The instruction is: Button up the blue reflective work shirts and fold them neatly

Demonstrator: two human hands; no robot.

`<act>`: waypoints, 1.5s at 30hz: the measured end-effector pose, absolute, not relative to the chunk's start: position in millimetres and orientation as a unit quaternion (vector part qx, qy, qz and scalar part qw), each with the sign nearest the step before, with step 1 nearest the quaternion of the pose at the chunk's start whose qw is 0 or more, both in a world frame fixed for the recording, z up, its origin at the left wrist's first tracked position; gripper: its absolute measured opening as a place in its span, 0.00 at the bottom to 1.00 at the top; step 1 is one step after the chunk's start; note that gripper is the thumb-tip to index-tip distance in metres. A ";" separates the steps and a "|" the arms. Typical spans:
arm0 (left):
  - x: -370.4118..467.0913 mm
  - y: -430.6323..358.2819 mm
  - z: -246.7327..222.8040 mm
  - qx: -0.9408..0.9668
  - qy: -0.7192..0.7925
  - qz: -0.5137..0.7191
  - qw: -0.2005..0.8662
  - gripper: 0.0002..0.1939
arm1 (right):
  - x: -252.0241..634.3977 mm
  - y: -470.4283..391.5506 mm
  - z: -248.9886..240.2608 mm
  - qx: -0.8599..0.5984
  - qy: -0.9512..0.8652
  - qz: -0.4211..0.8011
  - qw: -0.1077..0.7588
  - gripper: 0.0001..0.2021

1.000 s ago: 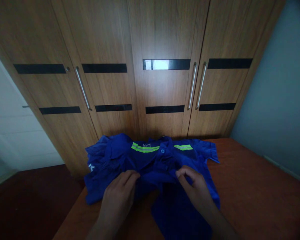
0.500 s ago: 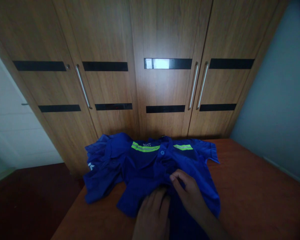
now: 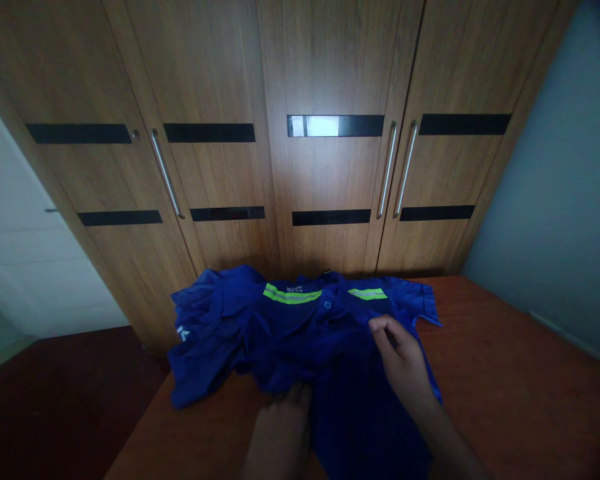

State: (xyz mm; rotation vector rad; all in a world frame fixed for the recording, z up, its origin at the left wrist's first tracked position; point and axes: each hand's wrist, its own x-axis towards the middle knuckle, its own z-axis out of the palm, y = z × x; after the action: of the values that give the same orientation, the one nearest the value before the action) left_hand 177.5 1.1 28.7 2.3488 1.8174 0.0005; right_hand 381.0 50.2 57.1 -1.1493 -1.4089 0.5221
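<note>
A blue short-sleeved shirt [image 3: 280, 333] with yellow-green reflective strips lies rumpled on the reddish-brown wooden surface. Its collar end faces the wardrobe, and a button shows near the neck. My right hand [image 3: 403, 363] is closed in a pinch on the shirt's front, below the right strip, drawing the cloth up. My left hand [image 3: 283, 427] is low at the shirt's near edge, fingers stretched forward and close together. Their tips are dark and partly hidden by the cloth. More bunched blue cloth with a white mark [image 3: 183, 332] lies at the left.
A wooden wardrobe [image 3: 325, 173] with black strips and metal handles stands right behind the wooden surface [image 3: 505, 373]. A pale wall [image 3: 555, 220] rises at the right. A white door [image 3: 35, 267] and dark red floor [image 3: 65, 400] are at the left.
My right hand has moved up and to the right, pulling shirt cloth with it. My left hand has shifted left, and the loose flap near it has drawn back toward the shirt.
</note>
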 end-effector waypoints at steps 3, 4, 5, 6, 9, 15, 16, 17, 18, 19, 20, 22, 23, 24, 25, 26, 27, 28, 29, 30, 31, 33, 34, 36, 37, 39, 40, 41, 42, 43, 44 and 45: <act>168.8 -1.1 29.7 0.769 0.618 0.081 0.143 0.26 | 379.5 48.0 54.2 -0.489 -0.620 0.245 0.562 0.13; 170.1 -2.3 31.5 0.768 0.602 0.131 0.173 0.25 | 375.9 45.8 52.7 -0.487 -0.630 0.254 0.549 0.13; 173.2 -3.3 33.8 0.764 0.582 0.184 0.209 0.23 | 371.5 43.1 51.1 -0.483 -0.642 0.262 0.535 0.13; 177.7 -3.8 36.6 0.755 0.561 0.232 0.249 0.20 | 366.7 40.2 49.4 -0.478 -0.654 0.269 0.521 0.12; 192.8 1.4 43.4 0.687 0.527 0.345 0.363 0.16 | 353.5 31.0 44.1 -0.457 -0.695 0.285 0.477 0.11; 199.6 30.7 31.5 0.572 0.527 0.456 0.433 0.19 | 345.3 18.5 30.6 -0.465 -0.741 0.249 0.415 0.08; 198.8 33.6 27.4 0.572 0.519 0.455 0.443 0.19 | 345.5 18.0 27.8 -0.479 -0.739 0.235 0.412 0.08; 197.9 35.4 23.4 0.574 0.508 0.453 0.456 0.19 | 345.8 18.0 24.9 -0.494 -0.734 0.221 0.411 0.08; 197.0 36.4 19.5 0.576 0.495 0.452 0.468 0.19 | 346.1 18.3 21.9 -0.507 -0.728 0.209 0.412 0.09; 196.2 36.8 15.9 0.577 0.484 0.451 0.479 0.19 | 346.3 18.8 18.9 -0.517 -0.722 0.200 0.414 0.09; 195.4 36.9 12.8 0.579 0.476 0.449 0.486 0.19 | 346.3 19.4 16.1 -0.525 -0.716 0.196 0.416 0.08; 194.0 36.8 8.0 0.579 0.472 0.447 0.492 0.19 | 345.7 20.2 11.1 -0.531 -0.708 0.195 0.424 0.08; 193.5 36.8 6.6 0.577 0.475 0.446 0.492 0.20 | 345.1 20.1 8.9 -0.531 -0.704 0.197 0.430 0.07; 193.1 36.8 5.9 0.574 0.479 0.446 0.492 0.20 | 344.4 19.7 7.1 -0.530 -0.699 0.199 0.437 0.07; 192.9 36.7 5.8 0.569 0.482 0.448 0.493 0.21 | 343.6 19.1 5.5 -0.529 -0.694 0.202 0.444 0.07; 192.7 36.4 6.2 0.563 0.485 0.451 0.495 0.21 | 342.8 18.2 4.1 -0.530 -0.688 0.205 0.451 0.07; 192.7 35.9 6.9 0.556 0.487 0.455 0.496 0.21 | 342.0 17.3 2.8 -0.531 -0.681 0.208 0.459 0.07; 192.7 35.3 7.6 0.551 0.489 0.457 0.498 0.21 | 341.3 16.3 1.4 -0.534 -0.673 0.211 0.466 0.07; 192.6 34.6 8.0 0.547 0.491 0.456 0.502 0.20 | 340.6 15.5 0.0 -0.536 -0.666 0.213 0.473 0.08; 192.6 33.8 7.8 0.545 0.491 0.452 0.508 0.20 | 340.1 14.9 -1.6 -0.537 -0.660 0.216 0.479 0.08; 192.5 33.0 7.0 0.546 0.487 0.442 0.518 0.20 | 339.7 14.4 -3.5 -0.536 -0.656 0.219 0.485 0.08; 192.2 32.0 3.3 0.557 0.471 0.420 0.540 0.19 | 339.5 13.8 -7.7 -0.530 -0.649 0.225 0.497 0.09; 192.1 31.8 0.8 0.563 0.464 0.413 0.545 0.18 | 339.7 13.7 -9.9 -0.525 -0.648 0.229 0.502 0.09; 191.8 31.9 -4.1 0.571 0.468 0.412 0.534 0.16 | 340.5 13.2 -14.6 -0.515 -0.651 0.239 0.504 0.08; 191.7 32.1 -6.0 0.575 0.476 0.413 0.522 0.16 | 341.1 12.9 -16.9 -0.510 -0.656 0.243 0.500 0.08; 191.5 32.1 -8.0 0.583 0.490 0.408 0.504 0.15 | 342.5 12.6 -21.6 -0.506 -0.667 0.248 0.488 0.06; 191.4 31.8 -8.1 0.587 0.494 0.402 0.500 0.16 | 343.3 12.6 -23.9 -0.506 -0.669 0.248 0.484 0.06; 191.4 31.2 -7.7 0.592 0.495 0.397 0.497 0.16 | 344.0 12.8 -26.0 -0.510 -0.669 0.245 0.483 0.06; 191.5 30.5 -7.0 0.595 0.494 0.395 0.496 0.16 | 344.8 13.2 -28.0 -0.515 -0.665 0.244 0.483 0.07; 191.7 29.6 -6.0 0.597 0.492 0.394 0.496 0.17 | 345.4 13.6 -29.7 -0.521 -0.659 0.246 0.484 0.08; 192.0 28.6 -5.0 0.598 0.490 0.394 0.497 0.17 | 346.0 13.9 -31.0 -0.526 -0.652 0.251 0.484 0.09; 192.4 27.5 -4.0 0.598 0.487 0.394 0.500 0.17 | 346.5 14.2 -32.0 -0.531 -0.647 0.258 0.483 0.10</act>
State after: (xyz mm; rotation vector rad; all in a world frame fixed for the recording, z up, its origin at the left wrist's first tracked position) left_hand 192.4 27.5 -4.0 1.4457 1.1792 0.9541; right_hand 346.5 14.2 -32.0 -1.2935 -1.5762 0.6297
